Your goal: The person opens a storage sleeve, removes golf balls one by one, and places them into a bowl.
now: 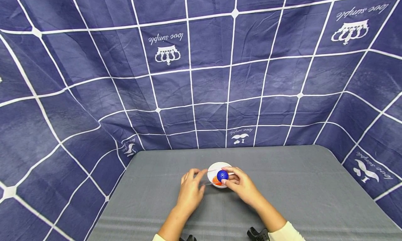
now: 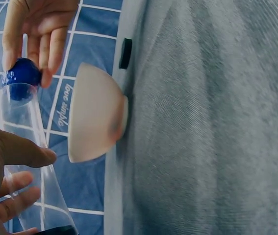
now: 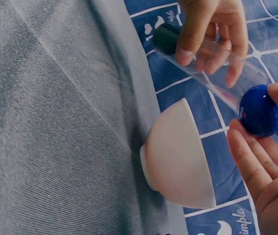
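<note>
I note the right hand (image 1: 242, 183) pinching the blue ball (image 1: 222, 175) at the clear tube (image 2: 23, 161) mouth, above the white bowl (image 1: 220, 166). The left hand (image 1: 190, 188) grips the tube at nine o'clock of the bowl. Risk, in my judgement: a misaligned mouth lets the ball drop and roll across the desk (image 1: 314, 192).

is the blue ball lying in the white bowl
No, the blue ball is pinched in the right hand at the mouth of the clear tube held by the left hand, above the white bowl.

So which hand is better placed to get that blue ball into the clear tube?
Right hand, probably. It pinches the blue ball right at the open mouth of the clear tube, above the white bowl. The left hand holds the tube.
</note>
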`<state>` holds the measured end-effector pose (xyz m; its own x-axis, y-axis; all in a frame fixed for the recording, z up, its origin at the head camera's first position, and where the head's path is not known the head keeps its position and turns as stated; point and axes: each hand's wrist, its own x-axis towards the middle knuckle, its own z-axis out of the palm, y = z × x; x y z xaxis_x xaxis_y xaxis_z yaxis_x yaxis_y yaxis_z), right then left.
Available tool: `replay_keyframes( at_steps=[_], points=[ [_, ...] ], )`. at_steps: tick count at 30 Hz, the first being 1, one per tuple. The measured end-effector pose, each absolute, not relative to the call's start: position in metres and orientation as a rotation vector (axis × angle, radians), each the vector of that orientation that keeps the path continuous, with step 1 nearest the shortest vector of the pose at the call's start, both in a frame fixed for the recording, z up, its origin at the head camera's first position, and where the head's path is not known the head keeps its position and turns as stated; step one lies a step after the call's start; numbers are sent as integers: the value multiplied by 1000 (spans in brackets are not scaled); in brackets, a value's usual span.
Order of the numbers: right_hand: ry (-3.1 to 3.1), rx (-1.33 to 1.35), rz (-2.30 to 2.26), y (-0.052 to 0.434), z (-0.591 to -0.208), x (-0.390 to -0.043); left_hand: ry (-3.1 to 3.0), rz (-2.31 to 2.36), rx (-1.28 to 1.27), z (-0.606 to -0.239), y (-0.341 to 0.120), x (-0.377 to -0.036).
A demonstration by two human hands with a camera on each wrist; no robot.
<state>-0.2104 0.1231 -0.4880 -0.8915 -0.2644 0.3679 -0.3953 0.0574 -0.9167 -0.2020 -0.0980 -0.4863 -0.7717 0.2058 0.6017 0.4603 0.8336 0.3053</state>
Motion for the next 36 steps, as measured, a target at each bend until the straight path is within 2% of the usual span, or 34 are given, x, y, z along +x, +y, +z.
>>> replay_keyframes(
  at_steps=[8, 23, 36],
  points=[
    [-2258, 666, 1822, 130, -488, -217, -2478, -651, -417, -495, -102, -204],
    [-2438, 696, 1225, 135, -489, -229, -2487, -1022, -225, -496, -103, -210],
    [-2592, 723, 871, 131, -490, -230, -2411, -1233, -168, -498, -104, -213]
  ],
)
